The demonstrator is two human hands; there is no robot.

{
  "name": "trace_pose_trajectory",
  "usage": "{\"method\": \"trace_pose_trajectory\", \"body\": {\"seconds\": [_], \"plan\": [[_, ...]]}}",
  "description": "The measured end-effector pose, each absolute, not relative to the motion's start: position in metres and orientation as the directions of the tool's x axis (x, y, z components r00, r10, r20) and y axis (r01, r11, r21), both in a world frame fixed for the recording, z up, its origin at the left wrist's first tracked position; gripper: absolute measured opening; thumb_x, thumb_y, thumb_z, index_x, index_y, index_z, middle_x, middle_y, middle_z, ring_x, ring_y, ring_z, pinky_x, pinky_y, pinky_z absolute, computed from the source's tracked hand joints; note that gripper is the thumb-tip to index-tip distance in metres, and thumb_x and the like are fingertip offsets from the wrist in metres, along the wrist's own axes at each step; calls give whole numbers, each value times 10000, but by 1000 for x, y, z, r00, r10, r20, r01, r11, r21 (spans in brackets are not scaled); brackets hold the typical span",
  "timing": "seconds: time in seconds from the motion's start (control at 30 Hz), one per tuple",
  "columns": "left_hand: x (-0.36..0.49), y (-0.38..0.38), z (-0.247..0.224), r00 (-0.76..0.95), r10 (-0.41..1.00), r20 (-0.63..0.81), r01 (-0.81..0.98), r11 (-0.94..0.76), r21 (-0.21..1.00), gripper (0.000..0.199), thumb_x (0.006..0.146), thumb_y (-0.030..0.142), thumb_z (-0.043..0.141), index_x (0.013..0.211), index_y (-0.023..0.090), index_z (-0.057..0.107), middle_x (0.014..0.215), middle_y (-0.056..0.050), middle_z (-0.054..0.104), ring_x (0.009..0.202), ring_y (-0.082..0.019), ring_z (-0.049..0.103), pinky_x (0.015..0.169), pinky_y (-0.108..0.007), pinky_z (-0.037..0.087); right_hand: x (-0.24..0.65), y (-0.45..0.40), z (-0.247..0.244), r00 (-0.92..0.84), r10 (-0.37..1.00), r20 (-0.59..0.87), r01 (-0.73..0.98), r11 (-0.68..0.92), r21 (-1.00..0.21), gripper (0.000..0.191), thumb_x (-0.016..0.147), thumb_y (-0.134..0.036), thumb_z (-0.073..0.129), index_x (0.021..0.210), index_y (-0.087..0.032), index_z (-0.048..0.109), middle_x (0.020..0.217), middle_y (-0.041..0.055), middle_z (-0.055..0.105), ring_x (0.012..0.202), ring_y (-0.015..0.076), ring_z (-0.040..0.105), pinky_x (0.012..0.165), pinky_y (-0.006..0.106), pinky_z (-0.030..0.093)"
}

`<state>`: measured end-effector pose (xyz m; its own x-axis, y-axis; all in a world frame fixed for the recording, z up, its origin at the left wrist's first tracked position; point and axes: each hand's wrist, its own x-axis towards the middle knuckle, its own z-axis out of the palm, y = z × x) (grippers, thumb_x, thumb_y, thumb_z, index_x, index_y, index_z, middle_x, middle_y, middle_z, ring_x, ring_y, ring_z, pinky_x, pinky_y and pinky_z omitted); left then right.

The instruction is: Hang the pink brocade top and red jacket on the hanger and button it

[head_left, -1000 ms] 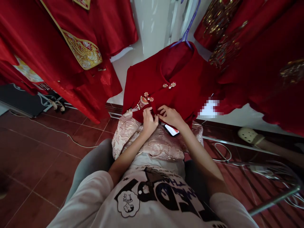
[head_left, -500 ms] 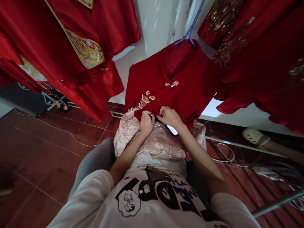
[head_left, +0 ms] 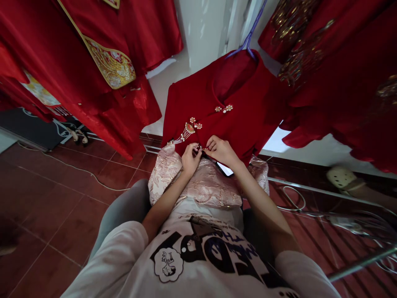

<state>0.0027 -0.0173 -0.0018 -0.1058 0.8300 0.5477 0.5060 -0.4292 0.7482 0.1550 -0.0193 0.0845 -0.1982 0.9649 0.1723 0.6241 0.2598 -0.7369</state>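
Working at the lower front edge of a red satin cheongsam jacket (head_left: pixel 248 120), both hands sit close together: the left hand (head_left: pixel 191 159) is pinched narrow, its fingertips meeting on a small bead or fastening at the cloth's edge, though the exact hold is too small to tell, while the right hand (head_left: pixel 221 151) lies half-curled on the red fabric just beside it, and whether it grips the cloth I cannot tell. The jacket hangs from a purple hanger (head_left: pixel 248 41) and its lower edge rests on a pink brocade garment (head_left: pixel 211 184) across the lap. Above the hands on the jacket sit a beaded tassel ornament (head_left: pixel 187 131) and pearl-and-gold frog buttons (head_left: pixel 223 108). A smartphone (head_left: pixel 225 169) lies just below the jacket's edge, partly tucked under it — gold-embroidered red robes (head_left: pixel 93 54) hang to the jacket's left.
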Motion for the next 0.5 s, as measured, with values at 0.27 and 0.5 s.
{"method": "trace_pose_trajectory", "body": {"seconds": [0.27, 0.5], "plan": [[1, -14, -9, -46, 803, 594, 668, -417, 616, 195, 874, 168, 686, 1062, 219, 691, 912, -22, 585, 810, -149, 599, 705, -235, 470, 158, -16, 80, -246, 948, 203, 547, 309, -778, 129, 761, -188, 673, 827, -196, 563, 741, -6, 656, 676, 126, 641, 642, 226, 485], [0, -11, -13, -60, 760, 647, 714, -420, 560, 143, 922, 196, 619, 1042, 211, 695, 950, -65, 551, 929, -198, 567, 791, -278, 495, 160, -14, 74, -274, 934, 229, 515, 343, -786, 106, 776, -201, 678, 828, -190, 586, 760, 0, 668, 686, 121, 645, 642, 220, 496]]}}
